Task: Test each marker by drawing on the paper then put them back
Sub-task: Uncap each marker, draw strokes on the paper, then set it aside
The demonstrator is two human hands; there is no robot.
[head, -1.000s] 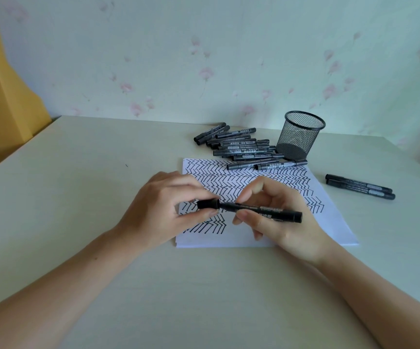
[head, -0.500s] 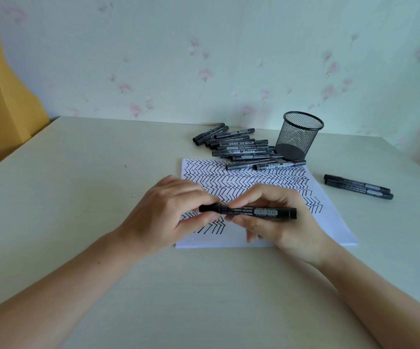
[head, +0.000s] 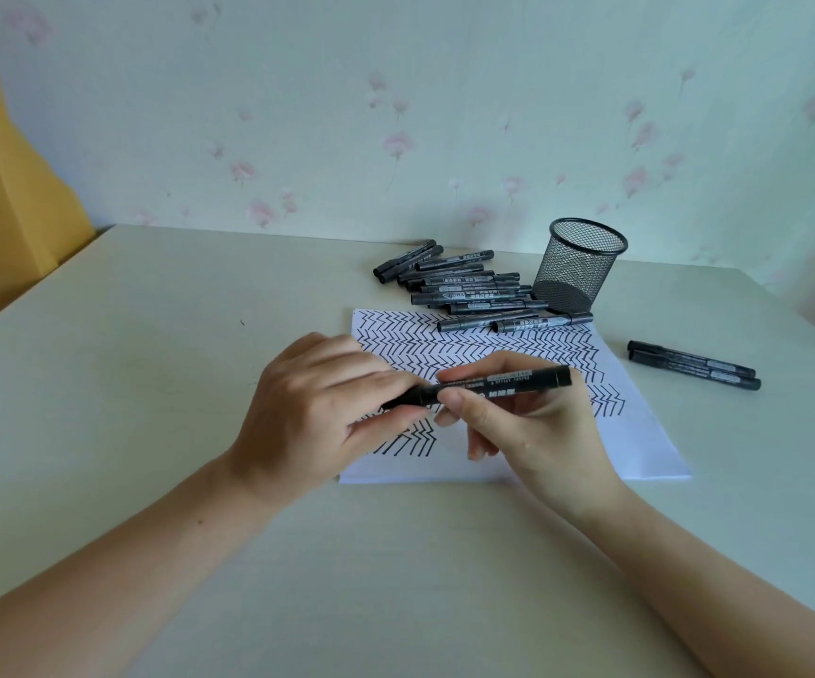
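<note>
A black marker (head: pixel 498 384) lies level between both hands above the white paper (head: pixel 640 447), which is covered with black zigzag lines. My right hand (head: pixel 518 423) grips the marker's barrel. My left hand (head: pixel 317 408) pinches its cap end, and the cap sits pushed against the barrel. A pile of several black markers (head: pixel 464 296) lies at the paper's far edge. Two more markers (head: pixel 694 365) lie side by side on the table to the right. A black mesh pen cup (head: pixel 579 264) stands upright behind the paper and looks empty.
The pale table (head: pixel 151 384) runs to a flowered wall at the back. An orange curtain (head: pixel 0 188) hangs at the far left. The table's right edge runs close behind the two loose markers.
The two hands have come together and the cap has slid onto the marker. The marker's right end has risen a little.
</note>
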